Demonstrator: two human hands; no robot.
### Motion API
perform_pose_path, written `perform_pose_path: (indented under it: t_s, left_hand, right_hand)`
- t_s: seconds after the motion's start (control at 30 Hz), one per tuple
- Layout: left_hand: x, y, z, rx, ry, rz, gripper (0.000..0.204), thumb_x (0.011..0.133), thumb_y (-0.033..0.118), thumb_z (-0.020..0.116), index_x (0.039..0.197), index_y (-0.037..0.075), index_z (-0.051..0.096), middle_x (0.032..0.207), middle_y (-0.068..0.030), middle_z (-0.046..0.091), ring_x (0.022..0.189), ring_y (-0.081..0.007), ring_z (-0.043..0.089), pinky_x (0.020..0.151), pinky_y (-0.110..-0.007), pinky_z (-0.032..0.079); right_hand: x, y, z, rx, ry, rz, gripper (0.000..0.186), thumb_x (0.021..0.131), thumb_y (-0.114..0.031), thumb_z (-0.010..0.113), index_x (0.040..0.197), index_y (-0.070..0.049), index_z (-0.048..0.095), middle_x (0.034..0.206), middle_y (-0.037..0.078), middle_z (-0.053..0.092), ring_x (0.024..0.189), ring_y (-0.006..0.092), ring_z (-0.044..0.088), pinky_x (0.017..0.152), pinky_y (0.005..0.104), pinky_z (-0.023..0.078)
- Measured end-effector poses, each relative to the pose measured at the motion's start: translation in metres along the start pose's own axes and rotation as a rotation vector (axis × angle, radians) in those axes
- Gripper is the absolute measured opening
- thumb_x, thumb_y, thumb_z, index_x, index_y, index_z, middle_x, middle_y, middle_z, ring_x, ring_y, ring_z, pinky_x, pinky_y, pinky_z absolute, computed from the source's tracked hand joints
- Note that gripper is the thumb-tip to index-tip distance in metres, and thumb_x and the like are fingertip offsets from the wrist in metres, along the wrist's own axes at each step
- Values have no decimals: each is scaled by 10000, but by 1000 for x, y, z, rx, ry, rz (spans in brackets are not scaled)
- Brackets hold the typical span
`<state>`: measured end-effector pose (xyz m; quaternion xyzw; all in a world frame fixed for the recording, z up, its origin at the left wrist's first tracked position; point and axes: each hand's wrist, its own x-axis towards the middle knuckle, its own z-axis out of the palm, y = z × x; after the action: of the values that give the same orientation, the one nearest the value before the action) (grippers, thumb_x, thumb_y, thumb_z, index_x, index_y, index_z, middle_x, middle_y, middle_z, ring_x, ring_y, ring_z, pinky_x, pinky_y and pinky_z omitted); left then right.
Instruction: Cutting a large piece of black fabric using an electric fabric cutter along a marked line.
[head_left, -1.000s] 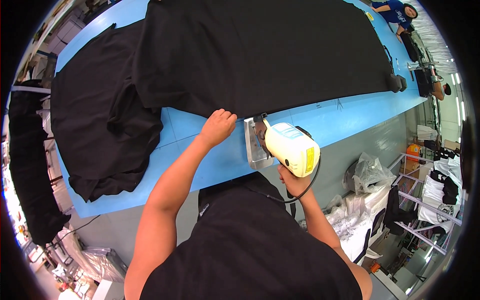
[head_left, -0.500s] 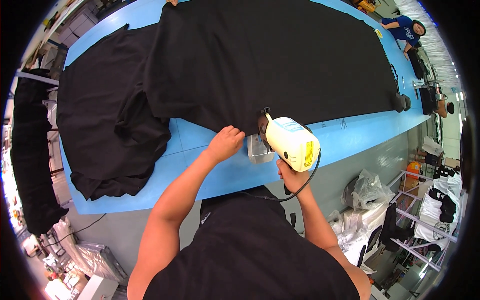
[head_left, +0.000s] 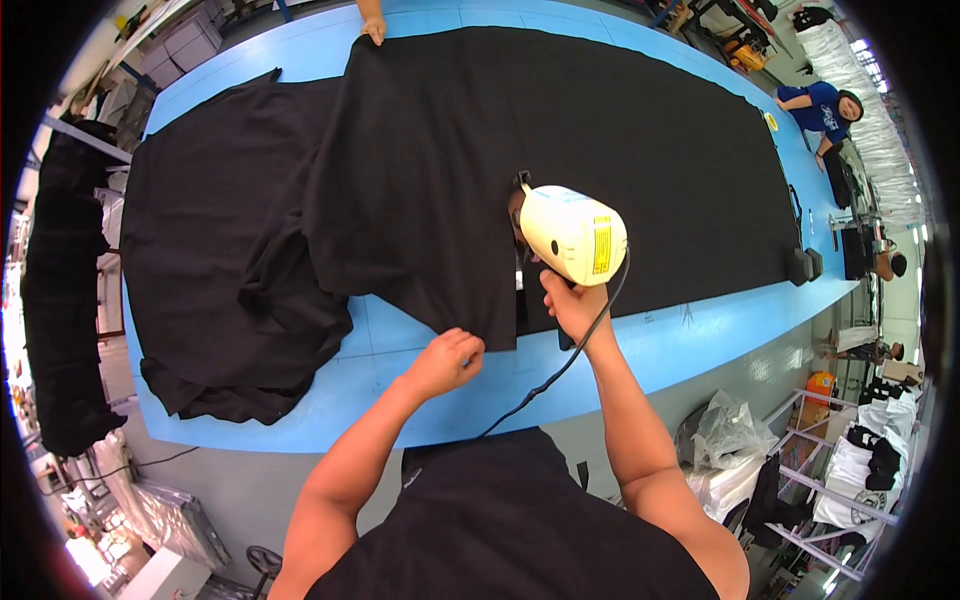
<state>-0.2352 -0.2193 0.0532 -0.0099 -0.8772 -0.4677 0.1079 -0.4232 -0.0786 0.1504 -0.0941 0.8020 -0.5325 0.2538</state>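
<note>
Black fabric [head_left: 640, 130] is spread over the long blue table [head_left: 400, 410]. My right hand [head_left: 578, 305] grips the dark handle of a cream-coloured electric fabric cutter [head_left: 570, 225], whose front end lies within the cloth. A slit runs from the cutter to the fabric's near edge, with a pale strip showing in it. To the left of this slit, my left hand [head_left: 447, 362] pinches the near edge of the cloth. A black cord [head_left: 560, 375] trails from the cutter toward my body.
A bunched pile of black fabric [head_left: 215, 250] covers the table's left end. Another person's hand [head_left: 374, 30] holds the cloth's far edge. At the far right stands a person in a blue top [head_left: 822, 105]. Dark blocks [head_left: 803, 265] sit at the fabric's right corner.
The cutter has moved away from me into the cloth, and a slit now lies behind it. My left hand stays on the cloth's near edge. More of the far person's hand shows.
</note>
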Motion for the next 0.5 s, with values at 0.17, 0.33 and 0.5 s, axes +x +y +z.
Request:
perform_pose_path:
  t_s: [0.17, 0.33, 0.5]
  left_hand:
    - [-11, 2, -5, -103, 11, -89, 116, 760, 4, 691, 829, 43, 607, 757, -106, 613, 742, -302, 615, 656, -407, 518]
    - [-21, 7, -15, -186, 24, -190, 102, 766, 2, 684, 851, 34, 637, 776, -106, 635, 745, -288, 637, 659, -383, 524]
    - [-29, 12, -19, -238, 27, -277, 101, 764, -5, 681, 852, 28, 644, 773, -107, 641, 734, -284, 645, 656, -372, 528]
  right_hand:
    - [73, -26, 14, -13, -13, -30, 249, 895, -138, 684, 1073, 35, 666, 703, 25, 629, 553, 83, 592, 464, 232, 472]
    - [151, -59, 34, 53, -35, -65, 160, 886, -100, 663, 970, 33, 640, 706, 31, 603, 529, 97, 571, 436, 243, 453]
    - [240, -79, 50, 75, -6, -193, 241, 857, -150, 643, 987, 53, 646, 585, 34, 576, 458, 111, 549, 421, 274, 424]
